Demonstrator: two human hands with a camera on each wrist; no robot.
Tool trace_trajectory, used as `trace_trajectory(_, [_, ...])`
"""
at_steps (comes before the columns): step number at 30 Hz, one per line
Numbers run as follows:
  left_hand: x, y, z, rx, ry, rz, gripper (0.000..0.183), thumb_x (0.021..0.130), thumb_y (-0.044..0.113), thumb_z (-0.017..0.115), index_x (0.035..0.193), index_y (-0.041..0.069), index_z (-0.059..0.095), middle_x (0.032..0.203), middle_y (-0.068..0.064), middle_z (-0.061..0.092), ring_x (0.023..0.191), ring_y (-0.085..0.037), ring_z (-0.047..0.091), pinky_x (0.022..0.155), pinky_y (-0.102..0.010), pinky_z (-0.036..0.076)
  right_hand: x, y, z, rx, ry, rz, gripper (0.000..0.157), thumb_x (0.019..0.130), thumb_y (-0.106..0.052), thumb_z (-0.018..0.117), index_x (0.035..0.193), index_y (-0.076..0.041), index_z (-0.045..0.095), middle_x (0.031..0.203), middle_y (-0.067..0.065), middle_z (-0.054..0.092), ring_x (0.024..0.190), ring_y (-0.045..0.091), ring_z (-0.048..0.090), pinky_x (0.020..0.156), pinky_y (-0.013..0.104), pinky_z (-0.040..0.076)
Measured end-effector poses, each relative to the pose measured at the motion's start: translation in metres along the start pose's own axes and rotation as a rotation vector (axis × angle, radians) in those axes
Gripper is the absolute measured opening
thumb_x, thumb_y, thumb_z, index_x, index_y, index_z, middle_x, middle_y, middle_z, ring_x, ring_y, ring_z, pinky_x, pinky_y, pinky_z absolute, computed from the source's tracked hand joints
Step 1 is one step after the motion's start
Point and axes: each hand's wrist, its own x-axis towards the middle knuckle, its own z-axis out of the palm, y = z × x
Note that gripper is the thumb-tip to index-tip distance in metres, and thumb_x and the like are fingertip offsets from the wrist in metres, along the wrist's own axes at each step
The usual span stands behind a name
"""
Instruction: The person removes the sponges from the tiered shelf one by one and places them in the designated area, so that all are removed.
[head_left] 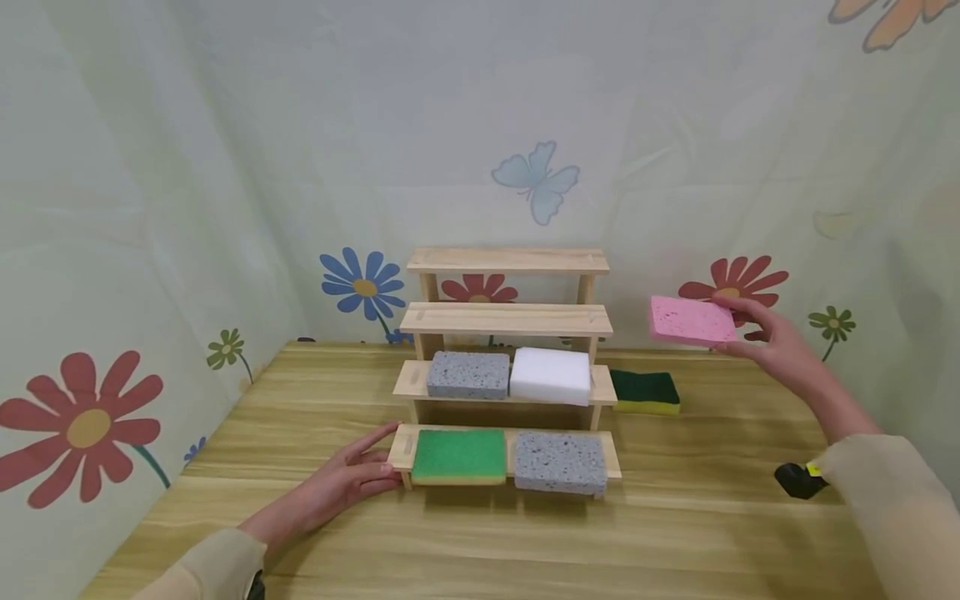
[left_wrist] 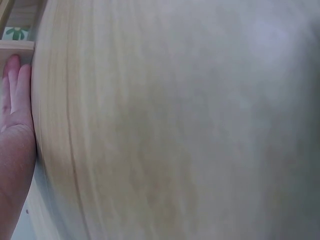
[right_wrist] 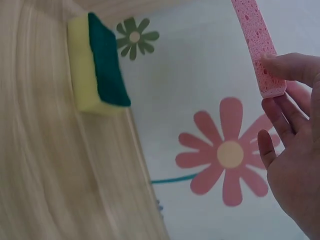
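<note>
A stepped wooden display rack (head_left: 510, 318) stands on the table. My left hand (head_left: 352, 471) holds the left end of its lowest step, thumb toward the front corner and index finger at the back corner. In the left wrist view, this hand's fingers (left_wrist: 20, 90) reach up to the board. My right hand (head_left: 772, 342) pinches a pink sponge (head_left: 692, 320) by its right end, in the air right of the rack. The right wrist view shows the thumb on one face of the pink sponge (right_wrist: 260, 47) and fingertips at its end.
On the lowest step lie a green-and-yellow sponge (head_left: 459, 455) and a speckled grey one (head_left: 560, 460). The step above bears another grey sponge (head_left: 468, 374) and a white sponge (head_left: 551, 375). Right of the rack, a dark-green-and-yellow sponge (head_left: 645, 392) lies on the table, before a flowered curtain (head_left: 675, 167).
</note>
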Motion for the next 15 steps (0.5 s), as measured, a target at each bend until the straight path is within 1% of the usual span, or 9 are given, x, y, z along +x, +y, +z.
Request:
trace_trajectory(3, [-0.001, 0.000, 0.000, -0.004, 0.003, -0.004, 0.078, 0.101, 0.007, 0.052, 0.161, 0.017, 0.003, 0.134, -0.009, 0.057, 0.120, -0.019, 0.062, 0.104, -0.031, 0.052, -0.003, 0.009, -0.002, -0.023, -0.009, 0.036, 0.064, 0.093, -0.021, 0.068, 0.148, -0.005, 0.041, 0.118, -0.026, 0.044, 0.104, -0.009, 0.039, 0.078, 0.008, 0.038])
trace_trajectory(5, [-0.001, 0.000, 0.000, -0.008, 0.005, -0.006, 0.078, 0.101, 0.007, 0.052, 0.161, 0.017, 0.003, 0.134, -0.010, 0.057, 0.120, -0.019, 0.062, 0.105, -0.031, 0.052, -0.004, 0.016, -0.003, -0.026, -0.014, 0.043, 0.064, 0.093, -0.020, 0.067, 0.149, -0.005, 0.040, 0.123, -0.021, 0.045, 0.105, -0.010, 0.038, 0.078, 0.008, 0.039])
trace_trajectory(6, [-0.001, 0.000, 0.000, -0.009, 0.005, -0.007, 0.079, 0.101, 0.007, 0.052, 0.161, 0.017, 0.003, 0.134, -0.010, 0.057, 0.120, -0.019, 0.062, 0.105, -0.031, 0.052, -0.005, 0.019, -0.003, -0.024, -0.015, 0.046, 0.064, 0.093, -0.019, 0.067, 0.149, -0.004, 0.040, 0.126, -0.017, 0.046, 0.106, -0.011, 0.038, 0.078, 0.006, 0.039])
trace_trajectory(8, [-0.001, 0.000, 0.000, -0.013, 0.003, -0.009, 0.079, 0.101, 0.007, 0.053, 0.161, 0.017, 0.003, 0.135, -0.010, 0.057, 0.120, -0.018, 0.062, 0.105, -0.031, 0.052, -0.006, 0.026, -0.003, -0.020, -0.019, 0.052, 0.065, 0.093, -0.018, 0.067, 0.150, -0.004, 0.039, 0.130, -0.003, 0.048, 0.106, -0.011, 0.038, 0.077, 0.003, 0.040])
trace_trajectory(11, [-0.001, 0.000, 0.001, -0.018, 0.000, -0.012, 0.079, 0.100, 0.007, 0.053, 0.161, 0.017, 0.003, 0.135, -0.009, 0.057, 0.120, -0.018, 0.062, 0.104, -0.030, 0.052, -0.009, 0.036, -0.004, -0.024, -0.038, 0.077, 0.066, 0.094, -0.018, 0.066, 0.151, -0.005, 0.036, 0.139, 0.015, 0.044, 0.106, -0.010, 0.037, 0.075, 0.001, 0.040])
trace_trajectory(13, [0.000, 0.000, 0.001, -0.016, -0.004, -0.010, 0.080, 0.100, 0.008, 0.053, 0.161, 0.017, 0.002, 0.134, -0.008, 0.058, 0.119, -0.018, 0.063, 0.103, -0.029, 0.053, -0.012, 0.041, -0.004, -0.034, -0.058, 0.103, 0.067, 0.095, -0.019, 0.065, 0.152, -0.004, 0.034, 0.143, 0.022, 0.040, 0.111, 0.001, 0.042, 0.075, 0.001, 0.040])
trace_trajectory(15, [0.000, 0.000, 0.001, -0.012, -0.007, -0.007, 0.080, 0.100, 0.008, 0.054, 0.161, 0.016, 0.002, 0.133, -0.008, 0.058, 0.119, -0.018, 0.063, 0.103, -0.029, 0.053, -0.014, 0.046, -0.005, -0.050, -0.078, 0.135, 0.069, 0.095, -0.020, 0.064, 0.153, -0.003, 0.031, 0.145, 0.027, 0.039, 0.117, 0.016, 0.044, 0.075, 0.004, 0.040])
